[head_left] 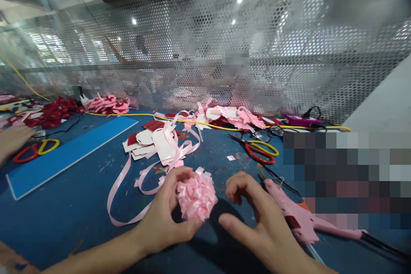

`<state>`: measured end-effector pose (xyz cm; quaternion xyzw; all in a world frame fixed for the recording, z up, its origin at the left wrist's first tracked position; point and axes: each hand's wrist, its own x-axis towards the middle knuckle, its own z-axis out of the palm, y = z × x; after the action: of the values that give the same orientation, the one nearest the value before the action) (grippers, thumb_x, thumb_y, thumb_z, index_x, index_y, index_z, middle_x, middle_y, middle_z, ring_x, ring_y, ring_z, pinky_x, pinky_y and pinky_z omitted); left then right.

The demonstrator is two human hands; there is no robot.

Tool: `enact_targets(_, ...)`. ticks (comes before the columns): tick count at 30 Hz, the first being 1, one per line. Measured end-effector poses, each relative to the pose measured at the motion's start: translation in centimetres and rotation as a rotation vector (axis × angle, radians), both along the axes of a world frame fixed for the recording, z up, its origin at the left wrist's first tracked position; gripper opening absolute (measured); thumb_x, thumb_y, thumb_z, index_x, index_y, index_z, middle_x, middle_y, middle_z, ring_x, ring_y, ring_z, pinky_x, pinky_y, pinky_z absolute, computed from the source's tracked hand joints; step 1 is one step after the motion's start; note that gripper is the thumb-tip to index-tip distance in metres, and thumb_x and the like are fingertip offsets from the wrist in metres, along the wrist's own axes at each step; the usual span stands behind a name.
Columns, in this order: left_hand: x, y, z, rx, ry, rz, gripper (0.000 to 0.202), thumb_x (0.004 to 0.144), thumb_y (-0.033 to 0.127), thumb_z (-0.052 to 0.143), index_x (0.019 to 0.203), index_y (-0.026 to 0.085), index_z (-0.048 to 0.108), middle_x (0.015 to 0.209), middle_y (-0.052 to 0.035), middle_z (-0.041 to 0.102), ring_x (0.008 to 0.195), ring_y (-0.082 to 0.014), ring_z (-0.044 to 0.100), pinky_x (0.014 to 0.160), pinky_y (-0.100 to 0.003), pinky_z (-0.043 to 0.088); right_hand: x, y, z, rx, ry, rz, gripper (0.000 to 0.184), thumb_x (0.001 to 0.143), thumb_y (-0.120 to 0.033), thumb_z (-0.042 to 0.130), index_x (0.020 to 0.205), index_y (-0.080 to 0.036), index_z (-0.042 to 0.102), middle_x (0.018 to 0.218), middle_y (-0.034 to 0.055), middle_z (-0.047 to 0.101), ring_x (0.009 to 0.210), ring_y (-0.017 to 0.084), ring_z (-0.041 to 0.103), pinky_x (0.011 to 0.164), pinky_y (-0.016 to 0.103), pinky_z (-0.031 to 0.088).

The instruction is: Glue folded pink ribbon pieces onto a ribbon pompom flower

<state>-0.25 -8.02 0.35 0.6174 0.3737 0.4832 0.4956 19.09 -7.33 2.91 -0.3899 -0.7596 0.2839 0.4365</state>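
Observation:
A round pink ribbon pompom [197,195] is gripped in my left hand [171,212], between the thumb below and the fingers behind. My right hand [253,214] hovers just to the right of the pompom, thumb and fingers apart, holding nothing. Beside my right wrist lies a pink glue gun [290,209], its nozzle pointing away from me. Loose pink ribbon [120,180] curls across the table to the left and behind my left hand. White and red card pieces [163,143] are stacked beyond, partly under the ribbon.
Red-and-yellow scissors [261,150] lie at the right, with more scissors [38,150] at the left near another person's hand [13,139]. A blue board [77,150] rests on the blue table [93,231]. A yellow cord [221,126] runs before the perforated metal screen [192,51].

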Motion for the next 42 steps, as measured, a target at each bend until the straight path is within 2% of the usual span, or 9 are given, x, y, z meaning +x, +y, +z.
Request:
enact_targets(3, -0.3, -0.1, -0.2, 0.298, 0.176, 0.206, 0.073, 0.062, 0.007, 0.067, 0.123, 0.031, 0.035, 0.126, -0.0044, 0.039, 0.120, -0.0260, 0.039, 0.097, -0.036, 0.036, -0.5, 0.2, -0.1, -0.383, -0.028, 0.094, 0.038, 0.084, -0.043, 0.048, 0.055, -0.019, 0.041, 0.052, -0.0049, 0.039, 0.051, 0.010, 0.037, 0.047, 0.022, 0.030)
enact_targets(5, -0.5, -0.2, -0.5, 0.440, 0.221, 0.262, 0.078, 0.062, 0.006, 0.069, 0.125, 0.033, 0.033, 0.127, -0.0042, 0.039, 0.124, -0.0277, 0.034, 0.100, -0.038, 0.033, -0.8, 0.2, -0.3, -0.526, -0.024, 0.178, 0.042, 0.084, -0.048, 0.046, 0.055, -0.018, 0.044, 0.051, -0.0048, 0.039, 0.051, 0.009, 0.036, 0.048, 0.022, 0.028)
enact_targets(15, -0.4, -0.6, -1.5, 0.548, 0.244, 0.186, 0.080, 0.064, 0.002, 0.068, 0.128, 0.036, 0.034, 0.128, -0.0064, 0.042, 0.124, -0.0294, 0.036, 0.099, -0.043, 0.036, -1.0, -0.2, -0.1, -0.530, -0.007, 0.272, 0.039, 0.085, -0.051, 0.047, 0.065, -0.016, 0.051, 0.060, -0.0041, 0.040, 0.057, 0.010, 0.035, 0.051, 0.022, 0.027)
enact_targets(19, -0.4, -0.7, -1.0, 0.421, 0.074, 0.053, 0.085, 0.060, 0.009, 0.076, 0.128, 0.037, 0.034, 0.138, -0.0057, 0.032, 0.129, -0.0327, 0.028, 0.100, -0.044, 0.036, -1.0, -0.3, 0.0, -0.489, 0.002, 0.287, 0.038, 0.086, -0.049, 0.045, 0.064, -0.017, 0.048, 0.060, -0.0042, 0.039, 0.057, 0.010, 0.033, 0.052, 0.022, 0.027)
enact_targets(22, -0.1, -0.7, -0.1, 0.146, -0.201, -0.031, 0.084, 0.060, 0.020, 0.079, 0.129, 0.033, 0.031, 0.142, -0.0088, 0.026, 0.125, -0.0336, 0.037, 0.097, -0.044, 0.038, -0.8, -0.3, 0.1, -0.450, 0.009, 0.239, 0.039, 0.085, -0.048, 0.044, 0.061, -0.018, 0.043, 0.059, -0.0045, 0.036, 0.056, 0.010, 0.032, 0.051, 0.022, 0.026)
enact_targets(26, 0.4, -0.4, 0.7, -0.192, -0.410, -0.140, 0.078, 0.061, 0.028, 0.079, 0.125, 0.028, 0.035, 0.127, -0.0110, 0.048, 0.110, -0.0289, 0.053, 0.093, -0.042, 0.041, -0.8, -0.2, 0.1, -0.418, 0.003, 0.209, 0.039, 0.085, -0.049, 0.044, 0.061, -0.018, 0.042, 0.058, -0.0043, 0.036, 0.056, 0.010, 0.033, 0.051, 0.022, 0.027)
enact_targets(31, 0.7, 0.1, 0.8, -0.295, -0.345, -0.113, 0.052, 0.064, 0.027, 0.077, 0.109, 0.017, 0.052, 0.109, -0.0105, 0.063, 0.102, -0.0263, 0.059, 0.092, -0.039, 0.042, -0.7, 0.0, -0.3, -0.420, 0.007, 0.204, 0.042, 0.086, -0.052, 0.044, 0.062, -0.017, 0.048, 0.058, -0.0039, 0.040, 0.055, 0.010, 0.035, 0.050, 0.022, 0.028)
enact_targets(36, 0.6, 0.7, 0.7, -0.335, -0.324, 0.016, 0.055, 0.061, 0.027, 0.078, 0.109, 0.015, 0.054, 0.112, -0.0128, 0.064, 0.104, -0.0276, 0.059, 0.092, -0.038, 0.043, -0.2, 0.2, -0.5, -0.470, 0.094, 0.180, 0.057, 0.091, -0.057, 0.024, 0.063, -0.016, 0.053, 0.052, -0.0019, 0.045, 0.050, 0.010, 0.040, 0.047, 0.023, 0.030)
enact_targets(42, 0.4, 0.9, 0.8, -0.397, -0.226, 0.048, 0.050, 0.058, 0.023, 0.080, 0.102, 0.013, 0.058, 0.103, -0.0106, 0.068, 0.096, -0.0256, 0.063, 0.089, -0.036, 0.046, -0.3, 0.8, -0.3, -0.448, 0.056, 0.119, 0.045, 0.090, -0.050, 0.038, 0.059, -0.018, 0.046, 0.053, -0.0043, 0.040, 0.050, 0.009, 0.036, 0.047, 0.023, 0.027)
